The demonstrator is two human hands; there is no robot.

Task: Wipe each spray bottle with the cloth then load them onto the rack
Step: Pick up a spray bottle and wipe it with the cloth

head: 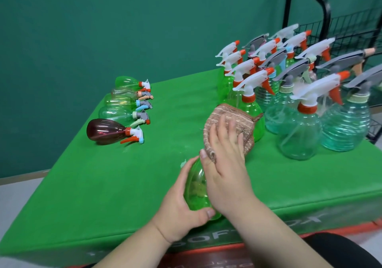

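Item: green spray bottle [196, 189], held over the near middle of the green table [103, 185], being wiped.
Left hand [182, 203] curls round the bottle's base, thumb across the bottom. Right hand [225, 164] lies on the brown cloth [227, 120], fingers spread and pressing it to the bottle's upper part; neck and trigger hidden beneath. Standing bottles [299, 123] crowd the right; lying bottles [124, 110] sit in a row at the left. Wire rack [351, 29] is cut off at the right edge.

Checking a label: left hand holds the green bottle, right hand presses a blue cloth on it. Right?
No. Head view shows the cloth is brown, not blue. The left hand holds the green bottle and the right hand presses the cloth on it.
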